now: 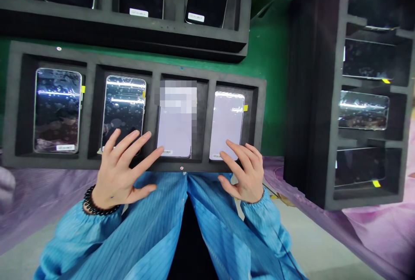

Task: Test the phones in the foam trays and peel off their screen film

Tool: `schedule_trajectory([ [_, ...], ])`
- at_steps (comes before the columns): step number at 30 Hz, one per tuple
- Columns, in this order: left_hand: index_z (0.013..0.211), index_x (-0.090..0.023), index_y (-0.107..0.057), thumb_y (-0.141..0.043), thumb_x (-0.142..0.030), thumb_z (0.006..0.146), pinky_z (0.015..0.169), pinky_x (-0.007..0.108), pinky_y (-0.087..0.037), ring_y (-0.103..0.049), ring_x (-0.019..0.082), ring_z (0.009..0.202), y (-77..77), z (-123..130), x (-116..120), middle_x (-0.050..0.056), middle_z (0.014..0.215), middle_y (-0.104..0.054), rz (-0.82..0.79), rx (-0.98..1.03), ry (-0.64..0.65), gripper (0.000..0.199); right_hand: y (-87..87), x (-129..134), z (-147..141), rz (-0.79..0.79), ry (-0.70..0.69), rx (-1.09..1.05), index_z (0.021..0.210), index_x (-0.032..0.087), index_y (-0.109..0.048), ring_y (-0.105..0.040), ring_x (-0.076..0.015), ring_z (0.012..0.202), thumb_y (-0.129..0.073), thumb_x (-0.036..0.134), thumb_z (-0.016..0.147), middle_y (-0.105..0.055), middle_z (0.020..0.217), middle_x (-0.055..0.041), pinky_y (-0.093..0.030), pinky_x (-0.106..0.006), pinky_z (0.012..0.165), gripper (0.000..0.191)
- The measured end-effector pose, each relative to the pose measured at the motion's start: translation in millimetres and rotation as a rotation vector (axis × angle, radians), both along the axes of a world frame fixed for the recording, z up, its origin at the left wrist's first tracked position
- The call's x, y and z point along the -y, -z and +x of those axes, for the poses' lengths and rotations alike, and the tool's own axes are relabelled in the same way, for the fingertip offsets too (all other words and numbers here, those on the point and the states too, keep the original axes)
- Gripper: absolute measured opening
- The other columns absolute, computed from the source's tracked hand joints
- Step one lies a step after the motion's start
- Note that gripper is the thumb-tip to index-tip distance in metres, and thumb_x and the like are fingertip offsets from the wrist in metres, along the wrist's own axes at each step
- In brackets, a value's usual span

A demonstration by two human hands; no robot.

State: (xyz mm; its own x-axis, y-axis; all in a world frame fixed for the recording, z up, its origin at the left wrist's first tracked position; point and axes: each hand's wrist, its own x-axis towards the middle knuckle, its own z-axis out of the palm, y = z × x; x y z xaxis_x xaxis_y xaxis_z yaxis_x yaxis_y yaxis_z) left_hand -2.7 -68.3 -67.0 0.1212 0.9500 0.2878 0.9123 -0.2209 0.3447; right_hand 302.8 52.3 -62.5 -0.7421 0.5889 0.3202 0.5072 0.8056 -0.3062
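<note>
In tray [81, 161]: first phone [56, 107], second phone [125, 109] dark; third phone [175, 130], fourth phone [226, 120] lit, two of four | my left hand [119, 167] wide, empty | right hand [248, 174] loosely spread at fourth

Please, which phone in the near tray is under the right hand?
The rightmost phone, with the pale screen: only this one has the right hand reaching over its lower part.
</note>
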Motion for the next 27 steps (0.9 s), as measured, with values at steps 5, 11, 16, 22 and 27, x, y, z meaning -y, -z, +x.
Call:
schedule_trajectory([
  [5, 0.154, -0.033, -0.039, -0.035, -0.056, 0.098, 0.127, 0.065, -0.02, -0.036, 0.037, 0.15, -0.1, 1.8, 1.4, 0.002, 0.169, -0.025, -0.033, 0.037, -0.01, 0.061, 2.5, 0.6, -0.3, -0.021, 0.011, -0.077, 0.144, 0.023, -0.049, -0.061, -0.0265, 0.117, -0.051, 0.039, 0.095, -0.066, 0.135, -0.0132, -0.044, -0.049, 0.108, 0.051],
  [11, 0.153, -0.034, -0.042, -0.037, -0.06, 0.097, 0.128, 0.063, -0.02, -0.035, 0.036, 0.151, 0.7, -0.5, 0.7, 0.004, 0.167, -0.031, -0.027, -0.046, 0.03, 0.062, 0.0, 0.7, -1.9, -0.008, 0.005, -0.011, 0.127, 0.025, -0.064, -0.061, -0.0262, 0.115, -0.047, 0.04, 0.097, -0.066, 0.135, -0.0122, -0.044, -0.047, 0.107, 0.037],
  [16, 0.159, -0.036, -0.026, -0.035, -0.057, 0.098, 0.127, 0.067, -0.02, -0.034, 0.039, 0.15, -2.8, 2.0, 1.5, 0.001, 0.17, -0.022, -0.072, 0.028, -0.016, 0.066, 1.9, 0.3, -0.3, -0.017, 0.01, -0.063, 0.142, 0.023, -0.052, -0.061, -0.0268, 0.116, -0.05, 0.04, 0.095, -0.066, 0.135, -0.0136, -0.045, -0.048, 0.106, 0.05],
  [22, 0.16, -0.035, -0.026, -0.035, -0.058, 0.097, 0.129, 0.065, -0.017, -0.031, 0.039, 0.152, -3.6, 3.6, 0.1, -0.003, 0.171, -0.017, -0.073, 0.021, -0.016, 0.067, 1.1, -0.8, -1.3, -0.023, 0.002, -0.06, 0.146, 0.021, -0.048, -0.061, -0.0275, 0.117, -0.051, 0.04, 0.095, -0.067, 0.133, -0.0156, -0.045, -0.048, 0.105, 0.054],
  [27, 0.16, -0.036, -0.024, -0.03, -0.062, 0.097, 0.127, 0.068, -0.019, -0.03, 0.038, 0.152, -4.1, 2.3, 3.2, 0.002, 0.171, -0.019, -0.104, -0.003, -0.015, 0.068, 0.1, -0.4, -1.4, -0.03, 0.004, -0.056, 0.142, 0.019, -0.052, -0.061, -0.0283, 0.117, -0.051, 0.04, 0.095, -0.067, 0.132, -0.0153, -0.045, -0.047, 0.105, 0.052],
])
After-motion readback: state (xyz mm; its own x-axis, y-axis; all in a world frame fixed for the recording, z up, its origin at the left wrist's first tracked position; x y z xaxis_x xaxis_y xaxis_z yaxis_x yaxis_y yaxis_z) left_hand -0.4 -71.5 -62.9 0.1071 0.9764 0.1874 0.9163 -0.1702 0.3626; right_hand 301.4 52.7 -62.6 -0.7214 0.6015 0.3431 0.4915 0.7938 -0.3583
